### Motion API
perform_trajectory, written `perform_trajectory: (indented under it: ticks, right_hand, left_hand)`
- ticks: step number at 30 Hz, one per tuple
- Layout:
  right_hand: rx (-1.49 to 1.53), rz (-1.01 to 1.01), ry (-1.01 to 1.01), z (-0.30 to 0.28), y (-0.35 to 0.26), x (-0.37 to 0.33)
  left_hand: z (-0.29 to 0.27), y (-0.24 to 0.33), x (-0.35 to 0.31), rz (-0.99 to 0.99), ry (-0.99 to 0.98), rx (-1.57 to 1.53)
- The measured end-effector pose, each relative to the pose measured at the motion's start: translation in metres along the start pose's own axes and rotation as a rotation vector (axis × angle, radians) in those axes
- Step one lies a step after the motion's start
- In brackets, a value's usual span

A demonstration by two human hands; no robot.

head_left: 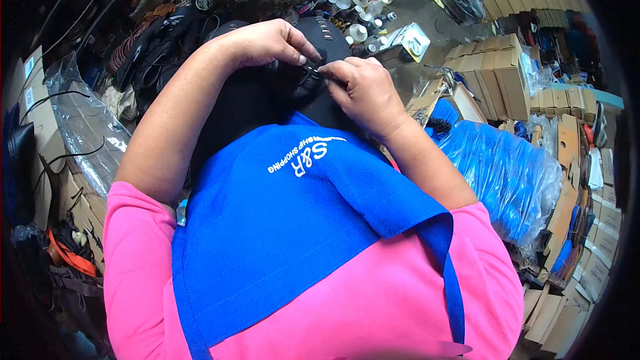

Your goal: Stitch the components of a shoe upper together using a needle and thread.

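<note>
A small black shoe (pixel 308 88) rests in my lap against my dark trousers, with crossed laces visible on its front. My left hand (pixel 270 43) reaches over it from the left, thumb and fingers pinched on a dark shoelace at the top. Close beside it, my right hand (pixel 367 90) comes from the right with its fingers curled, also pinching the dark lace. The fingertips nearly meet, and black on black hides the lace's exact path. A blue apron (pixel 280 200) covers my front below the shoe.
White bottles (pixel 360 30) stand on the floor ahead, beside a rectangular can (pixel 407 41). Stacked cardboard boxes (pixel 493 70) and a plastic-wrapped blue bundle (pixel 497 177) lie to the right. Several black shoes (pixel 150 50) are piled at the left, near a clear plastic sheet (pixel 83 117).
</note>
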State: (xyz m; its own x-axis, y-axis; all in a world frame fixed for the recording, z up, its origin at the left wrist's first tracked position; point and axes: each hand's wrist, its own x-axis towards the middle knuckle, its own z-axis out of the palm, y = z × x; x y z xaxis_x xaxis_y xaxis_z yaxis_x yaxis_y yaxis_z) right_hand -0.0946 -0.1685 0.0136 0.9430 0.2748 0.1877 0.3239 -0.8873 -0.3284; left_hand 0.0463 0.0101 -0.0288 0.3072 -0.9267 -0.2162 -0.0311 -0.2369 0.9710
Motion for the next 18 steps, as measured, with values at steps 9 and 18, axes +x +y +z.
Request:
perform_trajectory:
  ticks: [9, 18]
  right_hand:
    - [-0.17, -0.046, -0.225, -0.018, -0.002, 0.015]
    - [-0.006, -0.047, -0.252, -0.026, 0.015, 0.019]
  left_hand:
    - [0.003, 0.003, 0.009, 0.014, 0.05, 0.154]
    - [0.004, 0.001, 0.01, -0.012, 0.055, 0.087]
